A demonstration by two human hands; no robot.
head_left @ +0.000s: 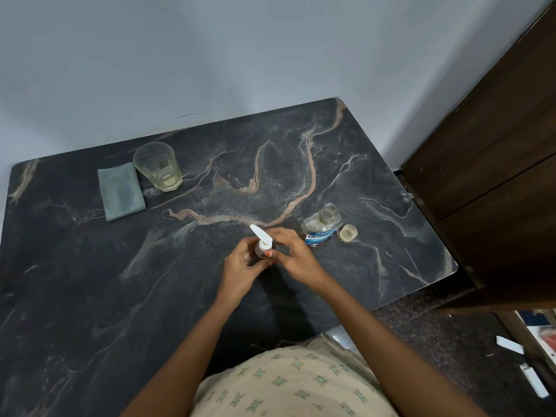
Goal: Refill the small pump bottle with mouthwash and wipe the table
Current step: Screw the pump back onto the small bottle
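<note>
Just near of the worktop's middle, both hands meet on a small, clear pump bottle (262, 250) with a white pump head (260, 234). The head's long spout points up and away towards the far left corner. The left hand (240, 261) has its grip clamped round the bottle's body, fingers curled about it from the left. The right hand (296, 257) has its grip closed on the neck just under the pump head, fingers reaching over from the right and a thumb with an orange nail against the front. How full the little bottle is cannot be told.

Just beside the right hand, towards the right edge of the dark, marble-patterned worktop (346, 164) with pale pink and white veins, stands a clear plastic mouthwash bottle (320, 225) with a blue label. Its mouth is open. A little clear liquid shows low inside it. Its round, translucent cap (348, 233) sits on the worktop just to its right, apart from it.

Near the far left corner stands a clear glass tumbler (158, 167) with a shallow layer of yellowish liquid at the bottom. A folded grey-green cloth (122, 191) lies flat just to its left, close against the glass.

A pale grey wall (240, 55) runs along the far edge. A dark brown wooden cabinet (496, 176) stands past the right edge.
</note>
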